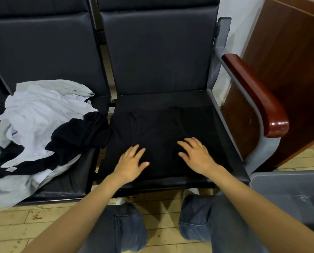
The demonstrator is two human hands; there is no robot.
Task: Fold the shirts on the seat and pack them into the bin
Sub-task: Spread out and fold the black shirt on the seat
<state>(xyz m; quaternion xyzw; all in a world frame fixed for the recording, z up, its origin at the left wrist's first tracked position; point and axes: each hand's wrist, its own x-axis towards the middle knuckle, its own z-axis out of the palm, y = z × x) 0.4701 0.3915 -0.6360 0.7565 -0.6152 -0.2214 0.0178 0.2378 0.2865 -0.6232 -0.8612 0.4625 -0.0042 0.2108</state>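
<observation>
A black shirt (158, 128) lies spread flat on the right-hand seat (223, 141) of a dark bench. My left hand (131, 161) rests on its near part with fingers straight and spread. My right hand (196, 154) lies flat on the shirt a little to the right, fingers also spread. A heap of white, grey and black shirts (37, 128) sits crumpled on the left-hand seat. The grey bin (287, 190) stands on the floor at the lower right, its inside partly out of view.
A grey metal armrest with a red-brown wooden top (256, 95) borders the seat on the right. A dark wooden panel (289, 73) stands beyond it. My knees in blue jeans (127, 227) are close to the seat's front edge, above a light wooden floor.
</observation>
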